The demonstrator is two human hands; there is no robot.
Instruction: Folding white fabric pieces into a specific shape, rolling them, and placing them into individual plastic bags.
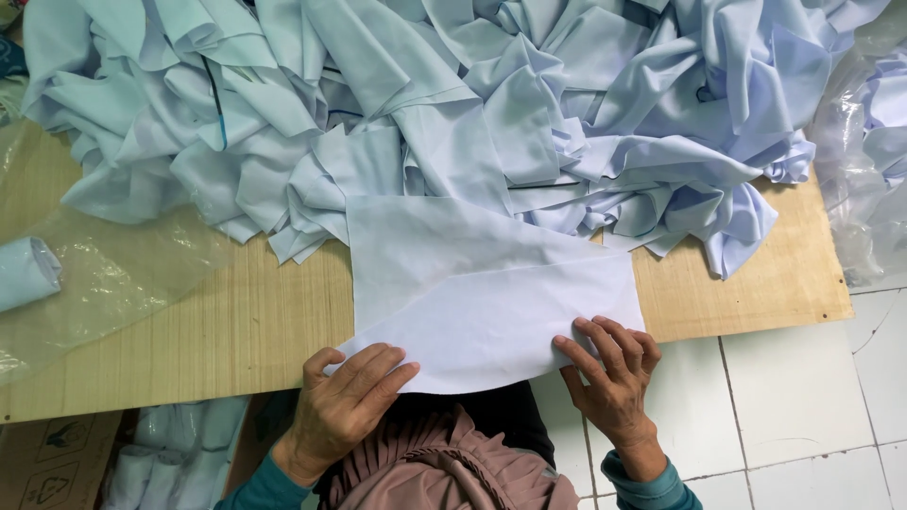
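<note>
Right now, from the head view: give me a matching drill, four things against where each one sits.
Things:
1. left hand
2. right hand
3. cloth heap
4. plastic sheet

Places:
A. far side of the board
B. near left corner of the flat cloth piece
C. left part of the board, lying flat
D. near right corner of the flat cloth piece

Pairs: 1-B, 2-D, 3-A, 4-C
</note>
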